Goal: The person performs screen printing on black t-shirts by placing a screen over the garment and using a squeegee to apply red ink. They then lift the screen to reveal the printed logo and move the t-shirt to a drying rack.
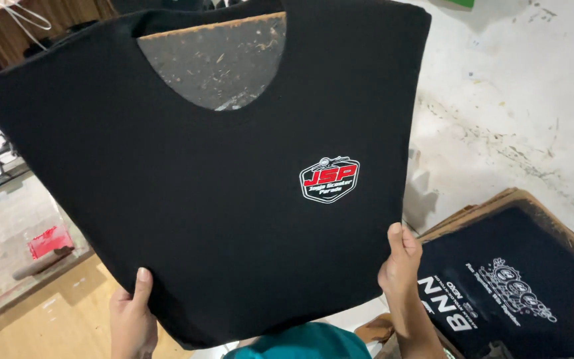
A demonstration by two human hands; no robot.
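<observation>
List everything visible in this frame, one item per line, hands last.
Black cotton T-shirt stretched over a board: one, black with a small red-and-white chest emblem, centre, held up.
Brown wooden board inside the shirt: one, brown and scuffed, showing through the neck opening.
Stack of wooden boards with a white-printed black shirt on top: one stack, lower right.
Red ink patch on a screen frame: one, red, lower left.
White stained floor: right.
Left hand: one, fingers gripping the shirt's lower edge.
Right hand: one, gripping the lower right edge.
</observation>
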